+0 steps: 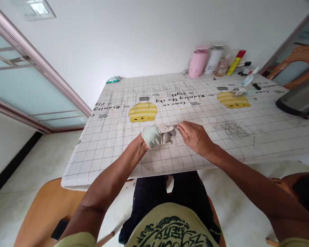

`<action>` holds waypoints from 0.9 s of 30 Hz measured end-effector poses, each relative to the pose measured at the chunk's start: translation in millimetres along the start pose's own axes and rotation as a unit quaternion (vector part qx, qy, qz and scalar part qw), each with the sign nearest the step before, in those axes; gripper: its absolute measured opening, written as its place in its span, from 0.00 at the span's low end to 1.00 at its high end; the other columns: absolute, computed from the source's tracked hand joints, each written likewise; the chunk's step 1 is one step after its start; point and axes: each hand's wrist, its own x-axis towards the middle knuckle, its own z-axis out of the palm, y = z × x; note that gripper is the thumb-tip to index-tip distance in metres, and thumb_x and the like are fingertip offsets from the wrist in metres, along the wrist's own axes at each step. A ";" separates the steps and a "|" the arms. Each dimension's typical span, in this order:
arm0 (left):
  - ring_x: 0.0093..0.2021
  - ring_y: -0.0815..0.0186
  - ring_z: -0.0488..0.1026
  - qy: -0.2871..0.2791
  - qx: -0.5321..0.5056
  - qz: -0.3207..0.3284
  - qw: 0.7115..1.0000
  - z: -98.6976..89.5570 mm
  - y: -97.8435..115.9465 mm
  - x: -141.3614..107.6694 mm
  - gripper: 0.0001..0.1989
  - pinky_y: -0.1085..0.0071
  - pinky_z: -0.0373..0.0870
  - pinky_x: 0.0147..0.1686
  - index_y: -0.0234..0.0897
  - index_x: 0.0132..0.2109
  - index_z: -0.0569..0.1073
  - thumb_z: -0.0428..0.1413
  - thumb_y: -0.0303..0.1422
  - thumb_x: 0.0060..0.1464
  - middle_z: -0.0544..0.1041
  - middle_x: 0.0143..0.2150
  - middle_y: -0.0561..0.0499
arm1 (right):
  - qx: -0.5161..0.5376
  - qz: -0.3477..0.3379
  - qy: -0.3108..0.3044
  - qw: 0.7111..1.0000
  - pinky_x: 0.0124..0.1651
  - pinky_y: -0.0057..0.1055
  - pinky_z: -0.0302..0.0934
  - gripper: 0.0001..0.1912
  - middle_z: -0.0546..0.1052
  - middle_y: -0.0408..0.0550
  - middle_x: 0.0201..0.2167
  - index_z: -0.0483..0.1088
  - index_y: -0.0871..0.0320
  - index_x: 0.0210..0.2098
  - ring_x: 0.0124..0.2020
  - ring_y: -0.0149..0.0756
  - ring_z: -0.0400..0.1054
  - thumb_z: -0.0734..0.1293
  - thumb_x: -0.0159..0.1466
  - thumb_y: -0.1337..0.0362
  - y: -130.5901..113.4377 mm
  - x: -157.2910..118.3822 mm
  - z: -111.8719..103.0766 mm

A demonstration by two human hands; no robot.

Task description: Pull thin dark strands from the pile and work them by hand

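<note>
A white work glove with a pale green cuff (150, 137) covers my left hand (161, 134), held just above the tabletop. One gloved finger stretches to the right while the greyish lower glove fingers bend loosely, apart from it; nothing shows in that hand. My right hand (194, 135) is bare and closed, its thumb and forefinger pinching the tip of the outstretched glove finger. A second light-coloured glove (244, 91) lies crumpled at the right on the table.
The table (113, 154) has a checked cloth with bear prints. At its back stand a pink cylinder-shaped device (198, 63), a white one (214, 60), a yellow can (236, 62) and bottles. A metal kettle (298, 96) stands right. A phone (59, 229) lies on a chair.
</note>
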 end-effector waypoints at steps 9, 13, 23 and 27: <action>0.29 0.64 0.75 0.040 0.051 0.039 0.997 2.2 -0.1 3.3 0.34 0.63 0.75 0.40 0.31 0.40 0.80 0.60 0.63 0.60 0.78 0.27 0.47 | 0.044 0.031 0.014 0.998 0.32 0.35 0.56 0.20 0.72 0.44 0.26 0.67 0.53 0.32 0.26 0.35 0.62 0.60 0.79 0.53 16.9 3.3 -4.7; 0.37 0.60 0.81 0.095 0.103 0.075 0.987 4.1 4.7 0.1 0.33 0.61 0.77 0.45 0.30 0.45 0.82 0.58 0.61 0.63 0.83 0.36 0.40 | 0.047 0.038 0.019 0.998 0.32 0.36 0.56 0.20 0.71 0.44 0.25 0.68 0.53 0.31 0.26 0.35 0.62 0.61 0.79 0.51 18.6 2.3 -8.8; 0.33 0.67 0.77 0.227 0.269 0.083 0.933 31.1 18.2 -0.8 0.10 0.71 0.75 0.38 0.36 0.45 0.85 0.59 0.31 0.63 0.83 0.33 0.51 | 0.280 0.160 -0.027 0.946 0.34 0.36 0.65 0.18 0.76 0.44 0.28 0.76 0.52 0.37 0.29 0.37 0.69 0.70 0.72 0.44 4.5 5.2 -9.9; 0.33 0.67 0.78 0.291 0.282 0.082 0.910 38.5 24.0 -8.4 0.12 0.71 0.75 0.38 0.37 0.48 0.84 0.57 0.32 0.65 0.84 0.35 0.51 | 0.515 0.210 -0.033 0.830 0.54 0.46 0.72 0.19 0.81 0.51 0.41 0.79 0.53 0.41 0.45 0.44 0.78 0.72 0.70 0.43 7.0 0.7 -5.1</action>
